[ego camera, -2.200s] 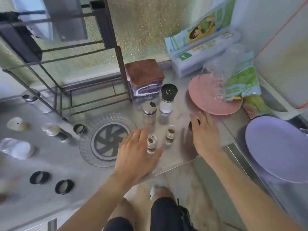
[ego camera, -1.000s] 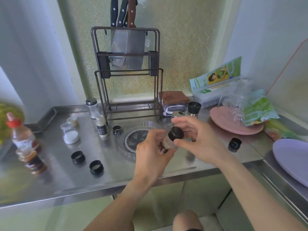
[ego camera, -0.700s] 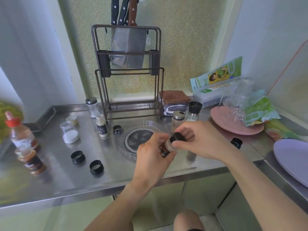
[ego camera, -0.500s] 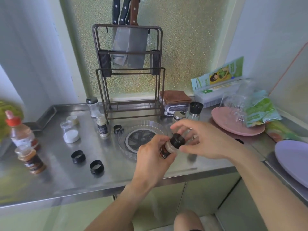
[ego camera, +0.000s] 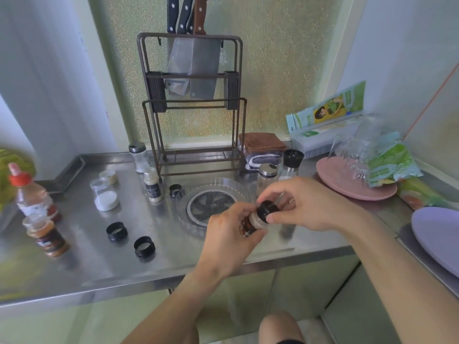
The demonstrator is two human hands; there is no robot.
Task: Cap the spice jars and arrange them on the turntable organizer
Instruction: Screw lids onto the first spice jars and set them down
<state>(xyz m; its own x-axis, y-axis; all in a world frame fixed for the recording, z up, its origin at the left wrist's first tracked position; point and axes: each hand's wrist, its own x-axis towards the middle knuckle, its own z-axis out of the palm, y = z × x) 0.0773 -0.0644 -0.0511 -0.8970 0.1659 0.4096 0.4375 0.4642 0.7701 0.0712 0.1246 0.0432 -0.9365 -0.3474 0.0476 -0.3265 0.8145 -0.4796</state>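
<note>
My left hand (ego camera: 231, 234) grips a small spice jar (ego camera: 253, 222), tilted, above the counter's front edge. My right hand (ego camera: 301, 207) pinches the black cap (ego camera: 267, 210) that sits on the jar's mouth. Just behind them lies the clear round turntable organizer (ego camera: 198, 207) with nothing on it. Two loose black caps (ego camera: 116, 231) (ego camera: 144, 246) lie at front left, a third black cap (ego camera: 175, 190) by the turntable's left rim. An uncapped jar (ego camera: 152, 184) stands left of it. A steel-lidded jar (ego camera: 267, 178) and a black-topped grinder (ego camera: 290, 163) stand at the back right.
A knife rack (ego camera: 193, 108) with cleavers stands at the back. Sauce bottle (ego camera: 31, 194) and an open spice jar (ego camera: 47, 235) are at far left, a white-lidded tub (ego camera: 104, 193) nearby. A pink plate (ego camera: 352, 184) with bags and a lilac plate (ego camera: 439, 239) sit at right.
Both hands lifted the jar and a black cap off the counter. The right hand has set the cap on the jar's mouth and shifted its fingers around it; the jar stays tilted.
</note>
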